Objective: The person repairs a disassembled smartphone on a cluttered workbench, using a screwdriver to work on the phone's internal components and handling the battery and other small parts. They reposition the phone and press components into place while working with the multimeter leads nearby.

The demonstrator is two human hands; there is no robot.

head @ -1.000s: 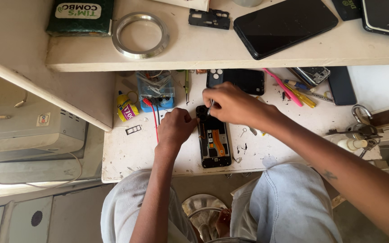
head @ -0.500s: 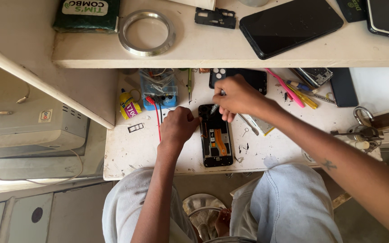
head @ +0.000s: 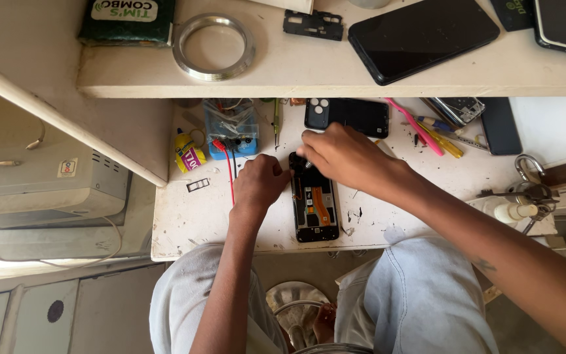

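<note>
Closest to you, your knees in pale jeans [head: 420, 295] sit under the edge of the white surface [head: 185, 223]. Your left forearm runs straight up from your lap, and your left hand [head: 260, 185] is curled into a loose fist, its knuckles pressed against the left edge of the opened phone [head: 316, 208], steadying it. The phone lies flat, back cover off, with an orange ribbon cable showing, its lower end reaching toward you beyond both hands. Your right arm comes in slantwise from the lower right, wrist bent, and your right hand [head: 345, 157] arches over the phone's top end, fingertips pinched on a thin tool [head: 308, 164] whose tip meets the phone; what kind of tool it is cannot be told.

Just left of your left hand runs a red wire [head: 230, 180], and beyond it a yellow glue bottle [head: 189, 153]. Past your right hand lies a dark phone back [head: 347, 116], with pink and yellow pens [head: 430, 131] to its right. Farther still, the shelf [head: 309, 72] carries a metal ring [head: 213, 47] and a black phone [head: 424, 36].
</note>
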